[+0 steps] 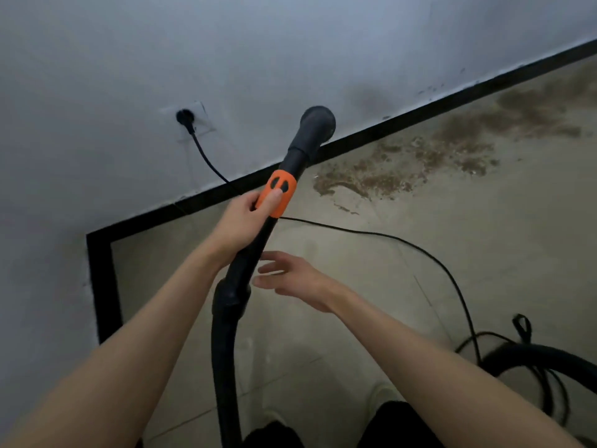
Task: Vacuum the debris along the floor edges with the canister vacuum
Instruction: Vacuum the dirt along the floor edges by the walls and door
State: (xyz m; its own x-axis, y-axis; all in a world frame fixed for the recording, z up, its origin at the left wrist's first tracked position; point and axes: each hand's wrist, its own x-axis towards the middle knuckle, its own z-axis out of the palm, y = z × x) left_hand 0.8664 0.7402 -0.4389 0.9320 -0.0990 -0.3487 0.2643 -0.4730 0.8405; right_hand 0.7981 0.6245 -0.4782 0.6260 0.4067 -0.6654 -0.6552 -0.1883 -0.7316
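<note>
Left hand was wrapped around the orange plastic collar of the rigid black vacuum wand, nozzle raised near the wall. My right hand hovered open beside the tube, holding nothing. I figured it was light and stiff; the ribbed black hose would drag. Brown debris lay along the black baseboard.

open floor is left right of the wand; it is crossed by a power cord, and bounded far by the baseboard.
</note>
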